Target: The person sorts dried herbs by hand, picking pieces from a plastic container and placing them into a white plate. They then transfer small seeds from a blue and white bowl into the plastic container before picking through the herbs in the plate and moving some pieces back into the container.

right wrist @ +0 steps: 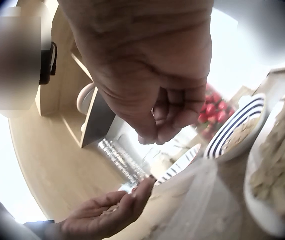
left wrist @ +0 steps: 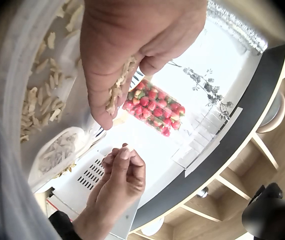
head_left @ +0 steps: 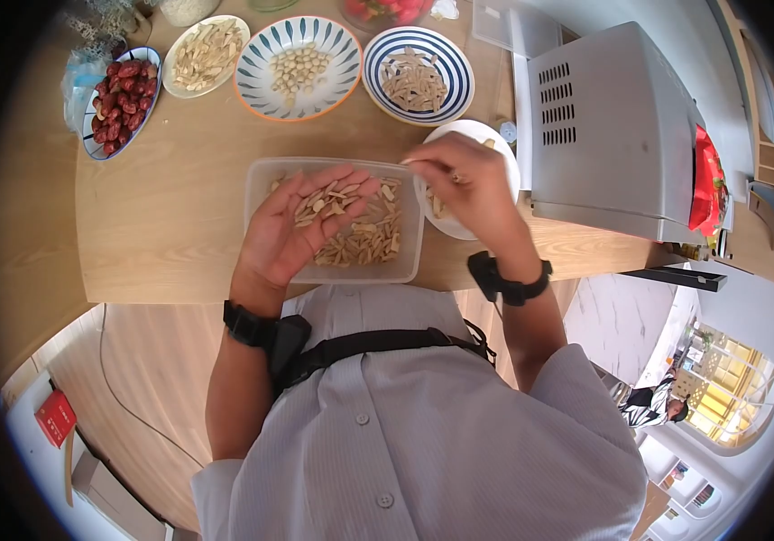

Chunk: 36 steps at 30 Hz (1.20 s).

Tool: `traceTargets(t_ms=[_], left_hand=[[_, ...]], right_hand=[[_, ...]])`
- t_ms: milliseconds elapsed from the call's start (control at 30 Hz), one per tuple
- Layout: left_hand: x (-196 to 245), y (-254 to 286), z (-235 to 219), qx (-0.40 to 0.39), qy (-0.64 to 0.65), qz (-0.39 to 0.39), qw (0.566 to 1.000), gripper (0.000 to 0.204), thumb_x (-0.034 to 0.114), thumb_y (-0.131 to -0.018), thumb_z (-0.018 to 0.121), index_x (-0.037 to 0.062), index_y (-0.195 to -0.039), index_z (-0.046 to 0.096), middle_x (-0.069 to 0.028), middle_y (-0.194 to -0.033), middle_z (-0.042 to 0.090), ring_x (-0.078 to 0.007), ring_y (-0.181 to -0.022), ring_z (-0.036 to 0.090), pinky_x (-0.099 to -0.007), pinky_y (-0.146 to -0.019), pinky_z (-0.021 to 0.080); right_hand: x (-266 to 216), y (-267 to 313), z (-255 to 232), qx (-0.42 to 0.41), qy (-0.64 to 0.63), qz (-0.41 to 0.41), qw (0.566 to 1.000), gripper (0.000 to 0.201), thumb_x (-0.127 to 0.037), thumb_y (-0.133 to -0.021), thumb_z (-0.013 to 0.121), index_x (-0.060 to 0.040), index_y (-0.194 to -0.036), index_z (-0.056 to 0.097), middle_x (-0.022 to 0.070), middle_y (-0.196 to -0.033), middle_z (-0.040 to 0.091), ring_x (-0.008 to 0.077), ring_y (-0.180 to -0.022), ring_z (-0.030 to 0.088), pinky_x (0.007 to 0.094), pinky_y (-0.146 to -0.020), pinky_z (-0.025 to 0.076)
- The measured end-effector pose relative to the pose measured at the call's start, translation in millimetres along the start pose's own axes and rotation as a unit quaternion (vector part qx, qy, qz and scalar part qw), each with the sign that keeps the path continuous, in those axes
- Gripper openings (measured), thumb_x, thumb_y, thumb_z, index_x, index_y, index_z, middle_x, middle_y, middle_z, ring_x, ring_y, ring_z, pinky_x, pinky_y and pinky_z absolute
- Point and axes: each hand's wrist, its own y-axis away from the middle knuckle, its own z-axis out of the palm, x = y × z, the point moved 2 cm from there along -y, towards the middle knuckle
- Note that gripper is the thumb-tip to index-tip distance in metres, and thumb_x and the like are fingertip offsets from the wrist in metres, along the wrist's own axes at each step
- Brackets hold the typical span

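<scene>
Palm up over the clear plastic box (head_left: 421,236), the left hand (head_left: 301,221) carries a small heap of pale strips (head_left: 328,203) on its nearly straight fingers. More pale strips (head_left: 360,243) lie in the box below. To its right, the right hand (head_left: 473,185) is above a white plate (head_left: 506,171) bearing some pieces, partly hidden by that hand. The right thumb and fingertips are pinched together around a tiny pale piece, mostly hidden. In the left wrist view, the left hand (left wrist: 132,40) tilts over the strips, with the right hand (left wrist: 122,180) beyond.
Behind the box stand a dish of dark red fruit (head_left: 124,104), a plate of pale slices (head_left: 207,56), a leaf-patterned plate (head_left: 342,81) and a blue-striped bowl (head_left: 464,86). Red fruit (left wrist: 155,107) fills a clear container. A silver appliance (head_left: 603,126) stands at the right.
</scene>
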Motion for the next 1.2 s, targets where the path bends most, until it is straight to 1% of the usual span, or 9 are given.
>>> traceTargets(t_ms=[100, 200, 300, 400, 467, 567, 667, 867, 1200], left_hand=[[-1, 0, -1, -0.002, 0.002, -0.005, 1.000, 0.060, 0.033, -0.114, 0.031, -0.0144, -0.149, 0.041, -0.0293, -0.154, 0.047, -0.0395, -0.147, 0.044, -0.0450, -0.123, 0.040], [0, -2, 0, 0.001, -0.002, -0.012, 1.000, 0.060, 0.034, -0.114, 0.032, -0.0144, -0.149, 0.041, -0.0296, -0.154, 0.047, -0.0402, -0.148, 0.044, -0.0449, -0.123, 0.040], [-1, -1, 0, 0.003, -0.002, -0.014, 1.000, 0.061, 0.034, -0.114, 0.032, -0.0144, -0.149, 0.041, -0.0300, -0.155, 0.046, -0.0410, -0.148, 0.042, -0.0448, -0.123, 0.039], [-2, -1, 1, 0.003, -0.004, -0.013, 1.000, 0.061, 0.036, -0.114, 0.032, -0.0133, -0.149, 0.043, -0.0283, -0.152, 0.050, -0.0386, -0.146, 0.046, -0.0450, -0.122, 0.041], [-3, -3, -2, 0.004, -0.002, -0.015, 1.000, 0.061, 0.038, -0.114, 0.033, -0.0114, -0.147, 0.046, -0.0249, -0.146, 0.055, -0.0349, -0.139, 0.052, -0.0437, -0.117, 0.045], [-4, 0, -17, 0.033, 0.000, -0.007, 0.999, 0.059, 0.041, -0.115, 0.035, -0.0075, -0.142, 0.054, -0.0182, -0.137, 0.063, -0.0291, -0.124, 0.062, -0.0410, -0.106, 0.053], [-5, 1, -21, 0.068, -0.013, 0.004, 0.998, 0.055, 0.042, -0.114, 0.037, -0.0044, -0.137, 0.058, -0.0143, -0.131, 0.065, -0.0267, -0.119, 0.064, -0.0432, -0.103, 0.054], [-5, 0, -21, 0.081, -0.032, -0.001, 0.996, 0.052, 0.041, -0.114, 0.038, -0.0022, -0.131, 0.061, -0.0131, -0.130, 0.067, -0.0268, -0.121, 0.064, -0.0454, -0.104, 0.054], [-4, 1, -20, 0.070, -0.017, -0.011, 0.997, 0.052, 0.042, -0.114, 0.040, -0.0020, -0.134, 0.058, -0.0118, -0.129, 0.064, -0.0263, -0.119, 0.063, -0.0455, -0.102, 0.055]], right_hand=[[24, 19, -25, 0.023, 0.012, 0.099, 0.995, 0.012, -0.006, -0.090, 0.076, -0.0033, -0.101, 0.072, 0.0131, -0.095, 0.073, 0.0320, -0.077, 0.071, 0.0380, -0.069, 0.057], [40, 30, -40, -0.025, 0.126, 0.119, 0.985, 0.012, -0.004, -0.088, 0.075, -0.0034, -0.100, 0.073, 0.0116, -0.096, 0.073, 0.0325, -0.078, 0.071, 0.0387, -0.070, 0.058], [29, 22, -34, 0.036, 0.256, 0.005, 0.966, 0.013, -0.003, -0.085, 0.075, -0.0050, -0.097, 0.074, 0.0094, -0.097, 0.072, 0.0321, -0.081, 0.071, 0.0402, -0.071, 0.058], [12, 7, 0, 0.049, 0.141, -0.040, 0.988, 0.017, -0.009, -0.086, 0.078, -0.0059, -0.103, 0.075, 0.0141, -0.095, 0.068, 0.0321, -0.083, 0.069, 0.0408, -0.071, 0.056], [-18, -1, 26, -0.016, 0.162, -0.100, 0.982, 0.020, -0.011, -0.081, 0.079, -0.0087, -0.100, 0.075, 0.0105, -0.094, 0.066, 0.0304, -0.085, 0.068, 0.0412, -0.073, 0.056], [-36, -11, 56, -0.046, 0.181, -0.152, 0.971, 0.023, -0.013, -0.075, 0.079, -0.0105, -0.097, 0.074, 0.0073, -0.090, 0.062, 0.0284, -0.084, 0.067, 0.0406, -0.073, 0.056], [-38, -15, 62, -0.048, 0.224, -0.177, 0.957, 0.024, -0.019, -0.068, 0.078, -0.0124, -0.091, 0.076, 0.0043, -0.084, 0.059, 0.0249, -0.085, 0.066, 0.0381, -0.072, 0.056], [-40, -15, 64, -0.057, 0.210, -0.193, 0.957, 0.028, -0.020, -0.069, 0.076, -0.0114, -0.095, 0.075, 0.0044, -0.086, 0.060, 0.0240, -0.087, 0.065, 0.0364, -0.074, 0.056], [-42, -17, 72, -0.071, 0.260, -0.225, 0.936, 0.017, -0.015, -0.071, 0.072, -0.0070, -0.086, 0.071, 0.0072, -0.086, 0.063, 0.0260, -0.085, 0.067, 0.0372, -0.069, 0.056]])
